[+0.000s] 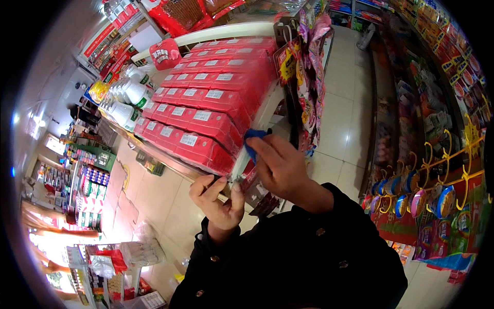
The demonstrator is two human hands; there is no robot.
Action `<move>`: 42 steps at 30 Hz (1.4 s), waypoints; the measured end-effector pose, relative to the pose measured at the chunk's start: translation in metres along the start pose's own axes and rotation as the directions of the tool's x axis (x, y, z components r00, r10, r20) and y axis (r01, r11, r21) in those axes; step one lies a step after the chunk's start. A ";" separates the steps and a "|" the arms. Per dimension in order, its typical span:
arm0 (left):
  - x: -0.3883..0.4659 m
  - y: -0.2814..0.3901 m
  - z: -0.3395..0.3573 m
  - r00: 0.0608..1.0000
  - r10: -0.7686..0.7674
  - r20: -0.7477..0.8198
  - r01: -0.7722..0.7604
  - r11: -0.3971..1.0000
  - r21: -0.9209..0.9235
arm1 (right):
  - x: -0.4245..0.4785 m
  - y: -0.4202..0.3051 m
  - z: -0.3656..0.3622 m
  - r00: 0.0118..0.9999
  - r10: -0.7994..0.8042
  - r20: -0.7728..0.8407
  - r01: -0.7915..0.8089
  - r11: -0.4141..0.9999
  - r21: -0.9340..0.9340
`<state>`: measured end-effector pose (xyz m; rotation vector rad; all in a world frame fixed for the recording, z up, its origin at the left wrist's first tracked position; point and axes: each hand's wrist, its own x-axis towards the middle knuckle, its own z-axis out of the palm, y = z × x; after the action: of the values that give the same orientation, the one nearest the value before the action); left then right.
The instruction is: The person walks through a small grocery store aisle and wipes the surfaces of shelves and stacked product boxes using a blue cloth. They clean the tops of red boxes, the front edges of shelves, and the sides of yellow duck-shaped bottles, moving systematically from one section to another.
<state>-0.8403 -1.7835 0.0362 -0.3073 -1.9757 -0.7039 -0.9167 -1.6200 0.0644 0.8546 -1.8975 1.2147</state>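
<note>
My right hand grips a bunched blue cloth. The cloth lies against the pale edge strip of a shop shelf, beside the stacked red boxes. These boxes stand in close rows under clear film, each with a white label on its end. At the shelf's near corner is my left hand, its fingers curled and its fingertips at the corner. Whether the left fingers pinch the edge or only rest on it is hard to see.
White plastic containers stand left of the boxes. Packaged goods hang along the shelf's right side. Across the tiled aisle, yellow hooks jut from a stocked rack. A person is far off at left.
</note>
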 end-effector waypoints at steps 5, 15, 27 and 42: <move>0.008 0.007 -0.004 0.999 0.036 -0.002 -0.035 0.997 0.064 | -0.003 0.038 -0.015 0.987 -0.048 0.151 0.003 0.958 0.287; 0.008 0.009 -0.001 0.999 0.031 0.023 -0.032 0.999 0.032 | -0.008 0.116 0.044 0.957 0.246 -0.151 -0.272 0.944 -0.184; 0.011 0.008 -0.002 0.998 0.057 -0.024 -0.056 0.998 0.026 | 0.001 0.084 -0.023 0.866 0.313 0.391 -0.320 0.946 -0.050; 0.085 -0.042 -0.052 0.985 -0.173 -0.010 0.173 0.985 0.025 | 0.265 0.075 -0.034 0.837 -0.258 0.482 0.412 0.877 -0.246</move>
<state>-0.8651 -1.8547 0.1139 -0.1172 -2.0188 -0.7875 -1.1100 -1.6027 0.2630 1.2820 -2.0968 0.4728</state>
